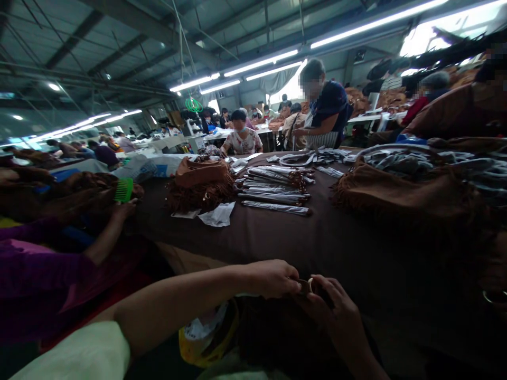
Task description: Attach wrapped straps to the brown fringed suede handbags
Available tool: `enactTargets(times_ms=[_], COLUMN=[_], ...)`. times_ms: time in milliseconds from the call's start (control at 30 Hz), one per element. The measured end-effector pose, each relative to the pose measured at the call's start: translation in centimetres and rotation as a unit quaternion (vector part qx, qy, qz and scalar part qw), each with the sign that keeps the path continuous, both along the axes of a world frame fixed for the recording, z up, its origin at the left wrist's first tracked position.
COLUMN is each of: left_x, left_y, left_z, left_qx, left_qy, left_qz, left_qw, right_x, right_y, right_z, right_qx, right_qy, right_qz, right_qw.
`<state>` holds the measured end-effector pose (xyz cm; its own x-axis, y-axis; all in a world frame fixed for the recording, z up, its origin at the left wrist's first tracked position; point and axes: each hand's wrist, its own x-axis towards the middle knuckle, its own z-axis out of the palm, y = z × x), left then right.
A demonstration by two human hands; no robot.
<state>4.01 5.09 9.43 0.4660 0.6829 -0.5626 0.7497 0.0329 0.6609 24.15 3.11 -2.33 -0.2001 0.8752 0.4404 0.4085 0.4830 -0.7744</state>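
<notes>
My left hand (273, 279) reaches in from the lower left, its fingers closed on a small brown strap (304, 286) over the near edge of the dark table. Close beside it, my right hand (336, 306) pinches the other end of the strap, where a pale metal ring (310, 285) shows at the fingertips. Dark material hangs below both hands, too dim to make out. Farther up the table lie a stack of wrapped strips (275, 184), a pile of brown fringed pieces (204, 182) and a white sheet (218, 215).
A large brown fringed piece (392, 184) lies at the right among grey wrapped straps (412, 155). At the left, a person's hand (124, 208) holds a green comb (123, 190). A yellow bag (206, 343) is below the table edge. Several people work beyond the table.
</notes>
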Motion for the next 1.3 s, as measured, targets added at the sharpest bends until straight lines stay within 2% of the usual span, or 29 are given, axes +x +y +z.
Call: enactTargets(times_ms=[167, 233, 300, 367, 433, 500, 600, 700, 900, 1033, 1100, 1167, 1300], left_x=[0.4, 0.4, 0.3, 0.3, 0.4, 0.6, 0.9, 0.8, 0.3, -0.3, -0.5, -0.5, -0.3], left_y=[0.6, 0.7, 0.8, 0.9, 1.0, 1.0, 1.0, 1.0, 1.1, 0.5, 0.0, -0.3, -0.7], left_z=[1.5, 1.3, 0.4, -1.1, -2.7, -3.9, -4.7, -4.8, -5.0, -3.9, -2.8, -1.8, -0.5], left_qx=[0.150, 0.152, 0.101, 0.028, -0.028, -0.058, -0.075, -0.077, -0.073, -0.045, -0.018, 0.040, 0.145], left_qy=[0.109, 0.117, 0.079, -0.001, -0.077, -0.111, -0.119, -0.119, -0.135, -0.123, -0.080, -0.020, 0.088], left_qz=[-0.091, -0.088, -0.032, 0.053, 0.126, 0.179, 0.221, 0.223, 0.196, 0.139, 0.092, 0.034, -0.061], left_qw=[0.978, 0.977, 0.991, 0.998, 0.989, 0.976, 0.965, 0.965, 0.968, 0.982, 0.992, 0.998, 0.984], right_x=[-0.1, -0.2, -0.4, -0.6, -0.7, -0.6, -0.2, 0.0, -1.0, -1.6, -1.7, -1.7, -1.5], right_y=[-0.2, -0.2, -0.2, -0.2, -0.2, -0.2, -0.4, -0.5, -0.5, -0.4, -0.4, -0.5, -0.7], right_z=[-0.1, -0.3, -0.4, -0.6, -0.7, -0.6, -0.2, 0.1, -0.4, -0.8, -0.9, -1.1, -1.4], right_qx=[0.022, 0.025, 0.027, 0.027, 0.024, 0.016, -0.011, -0.038, -0.014, 0.012, 0.014, 0.007, -0.019], right_qy=[-0.033, -0.040, -0.042, -0.041, -0.037, -0.034, -0.024, -0.012, -0.011, 0.005, 0.012, 0.017, 0.014], right_qz=[-0.004, 0.004, 0.020, 0.031, 0.031, 0.041, 0.079, 0.095, 0.027, -0.020, -0.013, 0.010, 0.056], right_qw=[0.999, 0.999, 0.999, 0.998, 0.999, 0.998, 0.997, 0.995, 0.999, 1.000, 1.000, 1.000, 0.998])
